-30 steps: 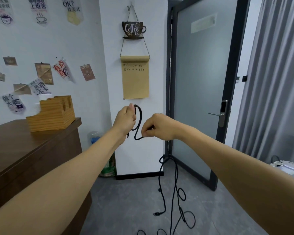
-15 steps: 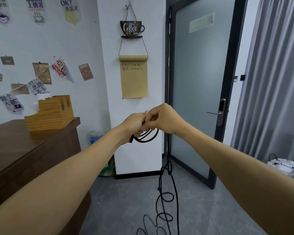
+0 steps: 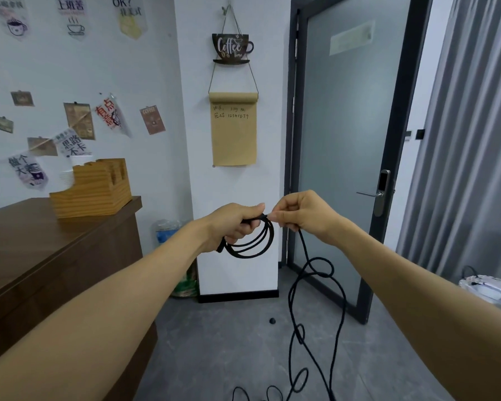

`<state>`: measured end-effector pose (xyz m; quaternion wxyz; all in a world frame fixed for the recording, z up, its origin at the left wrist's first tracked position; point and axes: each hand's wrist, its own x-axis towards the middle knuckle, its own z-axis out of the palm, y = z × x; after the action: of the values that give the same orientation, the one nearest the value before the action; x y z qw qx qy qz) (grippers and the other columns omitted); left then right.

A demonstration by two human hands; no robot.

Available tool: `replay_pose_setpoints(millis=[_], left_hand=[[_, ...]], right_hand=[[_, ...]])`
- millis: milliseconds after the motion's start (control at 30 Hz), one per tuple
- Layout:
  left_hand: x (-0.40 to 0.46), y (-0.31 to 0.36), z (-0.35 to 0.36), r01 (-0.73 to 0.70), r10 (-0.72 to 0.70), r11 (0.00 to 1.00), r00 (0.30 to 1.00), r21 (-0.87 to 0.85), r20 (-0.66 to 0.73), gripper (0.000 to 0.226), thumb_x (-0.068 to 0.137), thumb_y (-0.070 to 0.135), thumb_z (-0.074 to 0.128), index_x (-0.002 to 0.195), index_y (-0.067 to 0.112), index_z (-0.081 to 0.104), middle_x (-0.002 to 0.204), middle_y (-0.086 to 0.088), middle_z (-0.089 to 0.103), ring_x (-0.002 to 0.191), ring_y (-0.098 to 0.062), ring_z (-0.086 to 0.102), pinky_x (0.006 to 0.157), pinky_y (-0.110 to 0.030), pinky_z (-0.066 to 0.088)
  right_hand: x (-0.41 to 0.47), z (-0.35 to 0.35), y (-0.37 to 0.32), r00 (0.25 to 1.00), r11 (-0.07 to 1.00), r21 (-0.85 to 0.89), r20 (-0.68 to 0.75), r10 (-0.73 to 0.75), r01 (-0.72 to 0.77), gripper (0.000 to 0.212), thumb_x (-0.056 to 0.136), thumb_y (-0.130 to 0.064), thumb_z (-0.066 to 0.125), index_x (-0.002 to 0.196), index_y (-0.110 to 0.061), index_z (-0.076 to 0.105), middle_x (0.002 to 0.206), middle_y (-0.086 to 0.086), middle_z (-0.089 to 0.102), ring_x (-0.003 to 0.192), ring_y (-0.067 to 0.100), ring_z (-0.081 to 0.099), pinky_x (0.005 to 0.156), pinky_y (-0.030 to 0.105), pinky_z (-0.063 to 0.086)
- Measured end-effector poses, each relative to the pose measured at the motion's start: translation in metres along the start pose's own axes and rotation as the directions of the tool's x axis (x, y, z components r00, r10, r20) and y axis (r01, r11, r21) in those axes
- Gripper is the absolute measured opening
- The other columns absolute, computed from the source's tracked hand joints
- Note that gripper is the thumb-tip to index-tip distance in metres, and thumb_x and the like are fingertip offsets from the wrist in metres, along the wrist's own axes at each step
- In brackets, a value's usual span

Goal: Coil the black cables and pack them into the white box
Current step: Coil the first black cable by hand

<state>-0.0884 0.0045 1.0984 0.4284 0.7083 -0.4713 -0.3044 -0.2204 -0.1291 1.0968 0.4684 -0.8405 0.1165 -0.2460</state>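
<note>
Black cable [image 3: 315, 287]: one cable in play, held up in mid-air in front of the white pillar [image 3: 182, 140], its loose length dropping to the grey floor [image 3: 214, 357].
Coil [image 3: 252, 241]: three loops counted, maybe a fourth tucked in, hanging below the left hand, with a short plug end poking out at the lower left of the fist.
Left hand [image 3: 235, 224]: fingers curled tight round the top of the loops, thumb laid along the gathered strands.
Right hand [image 3: 298, 212]: thumb and forefinger pinch the cable just beside the left thumb; the two hands almost touch.
Trailing length: it falls from under the right hand, makes one knot-like loop in the air, then several curls on the floor near the bottom edge.
White box [image 3: 486, 290]: one white container sits low at the far right, by the grey curtain [image 3: 475, 140], with dark cable in it; it is well apart from the hands.
Counter [image 3: 41, 256]: one dark wooden counter on the left, carrying one pale wooden holder [image 3: 93, 189].
Door [image 3: 344, 140]: one frosted glass door in a dark frame, closed, one lever handle [image 3: 370, 194].
Wall: one coffee-cup sign [image 3: 232, 47] with one brown paper roll [image 3: 233, 131] hung beneath it.
Floor: one small dark knob [image 3: 272, 320] sits near the pillar's base.
</note>
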Motion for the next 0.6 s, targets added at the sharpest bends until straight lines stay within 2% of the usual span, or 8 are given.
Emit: replay_pose_setpoints(millis=[133, 267, 367, 467, 533, 600], left_hand=[[-0.001, -0.001, 0.005, -0.024, 0.023, 1.0, 0.999, 0.018, 0.031, 0.04, 0.096, 0.034, 0.051, 0.059, 0.022, 0.038, 0.05, 0.009, 0.026, 0.043, -0.005, 0.016, 0.042, -0.017, 0.014], [0.004, -0.007, 0.005, -0.038, 0.023, 0.993, 0.991, -0.109, -0.131, 0.045, 0.097, 0.035, 0.048, 0.057, 0.023, 0.03, 0.048, 0.011, 0.023, 0.04, -0.005, 0.015, 0.038, -0.016, 0.014], [0.007, -0.009, -0.001, -0.057, 0.018, 0.984, 0.974, -0.168, -0.225, 0.045, 0.098, 0.034, 0.045, 0.058, 0.024, 0.027, 0.044, 0.012, 0.022, 0.037, -0.005, 0.014, 0.036, -0.015, 0.013], [0.01, -0.009, -0.003, -0.066, 0.01, 0.98, 0.96, -0.19, -0.279, 0.043, 0.098, 0.032, 0.044, 0.059, 0.024, 0.026, 0.043, 0.013, 0.022, 0.037, -0.005, 0.014, 0.036, -0.015, 0.012], [0.012, -0.01, -0.004, -0.07, 0.004, 0.977, 0.951, -0.203, -0.309, 0.042, 0.097, 0.031, 0.044, 0.06, 0.023, 0.026, 0.044, 0.012, 0.022, 0.037, -0.006, 0.014, 0.036, -0.016, 0.013], [0.013, -0.012, -0.005, -0.067, -0.006, 0.975, 0.946, -0.212, -0.324, 0.041, 0.097, 0.03, 0.044, 0.06, 0.023, 0.027, 0.044, 0.012, 0.022, 0.037, -0.006, 0.014, 0.036, -0.015, 0.013]], right_hand=[[0.0, -0.002, 0.004, 1.0, 0.999, -0.043, -0.014, 0.016, -0.017, 0.015, 0.081, -0.019, 0.072, 0.073, -0.008, 0.066, 0.053, -0.004, 0.058, 0.049, 0.009, 0.043, 0.05, 0.019, 0.039], [-0.001, -0.006, 0.021, 0.998, 0.993, -0.098, -0.027, 0.06, -0.062, 0.011, 0.085, -0.015, 0.069, 0.078, -0.007, 0.067, 0.059, -0.001, 0.058, 0.054, 0.011, 0.046, 0.056, 0.02, 0.043], [-0.005, -0.011, 0.034, 0.995, 0.953, -0.288, -0.003, 0.099, -0.095, 0.011, 0.087, -0.014, 0.065, 0.08, -0.006, 0.066, 0.062, -0.003, 0.055, 0.056, 0.008, 0.048, 0.057, 0.015, 0.044], [-0.009, -0.012, 0.043, 0.99, 0.854, -0.511, 0.047, 0.135, -0.092, 0.015, 0.088, -0.014, 0.062, 0.084, 0.0, 0.065, 0.065, -0.004, 0.052, 0.058, 0.008, 0.044, 0.057, 0.014, 0.038], [-0.009, -0.012, 0.05, 0.981, 0.81, -0.578, 0.078, 0.175, -0.099, 0.012, 0.089, -0.013, 0.061, 0.092, -0.004, 0.068, 0.077, -0.001, 0.06, 0.067, 0.011, 0.051, 0.063, 0.017, 0.043], [-0.01, -0.01, 0.056, 0.975, 0.783, -0.61, 0.074, 0.207, -0.12, 0.014, 0.088, -0.009, 0.061, 0.1, -0.009, 0.07, 0.096, 0.001, 0.067, 0.084, 0.015, 0.06, 0.076, 0.023, 0.05]])
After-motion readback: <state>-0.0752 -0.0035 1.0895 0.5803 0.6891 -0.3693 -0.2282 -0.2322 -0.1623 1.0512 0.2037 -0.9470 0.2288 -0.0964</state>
